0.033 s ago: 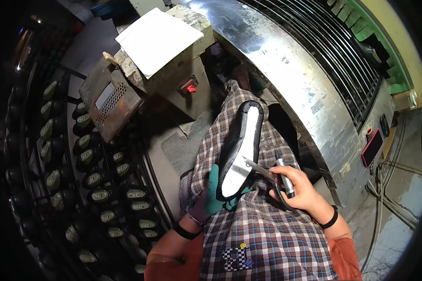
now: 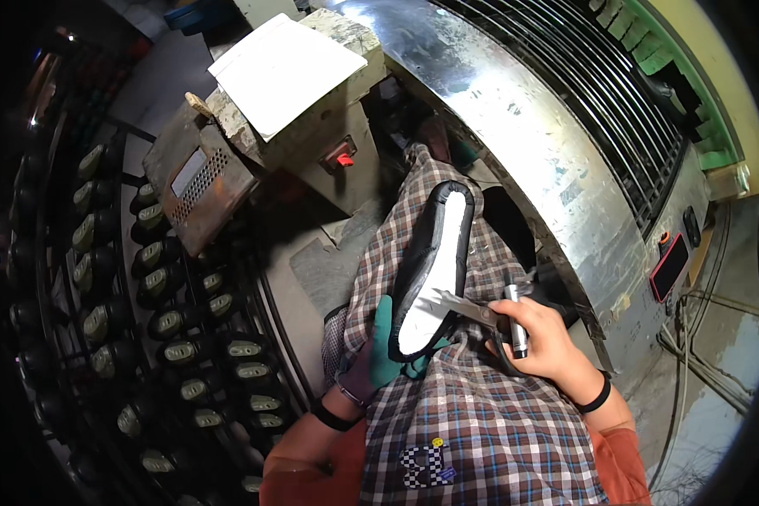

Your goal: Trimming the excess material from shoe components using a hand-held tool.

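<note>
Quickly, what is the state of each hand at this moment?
Left hand: gloved, closed on the shoe.
Right hand: bare, closed on the metal tool.

Floor: grey concrete (image 2: 717, 422), cables at 4 o'clock.
Machine: curved steel housing (image 2: 514, 118), 12 to 3 o'clock, with dark grille (image 2: 616, 93).
Rack: rows of dark shoes (image 2: 160, 287), 8 to 10 o'clock.
Wall: yellow-green (image 2: 717, 76), 2 o'clock.
Light: dim, bright glare on steel.
</note>
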